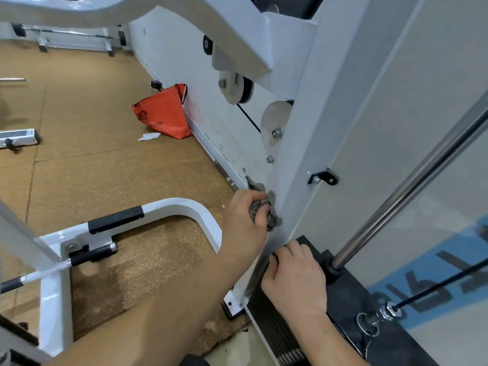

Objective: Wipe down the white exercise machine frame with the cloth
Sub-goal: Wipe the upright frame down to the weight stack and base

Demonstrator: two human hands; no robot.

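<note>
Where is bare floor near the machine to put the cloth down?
The widest bare floor lies between the orange bag and the curved white bar; a smaller patch sits inside that bar's bend. It is crowded at the upright frame, where the left hand grips the cloth and the right hand holds the weight stack.

The bare left forearm (163, 307) reaches forward from the lower left. The left hand (247, 211) is clenched round a crumpled grey patterned cloth (272, 219), thumb across it. Nearer, to its right, the right hand (293, 278) lies palm down, its fingers (280, 256) hooked over the edge of a flat black weight plate (351, 299).
</note>
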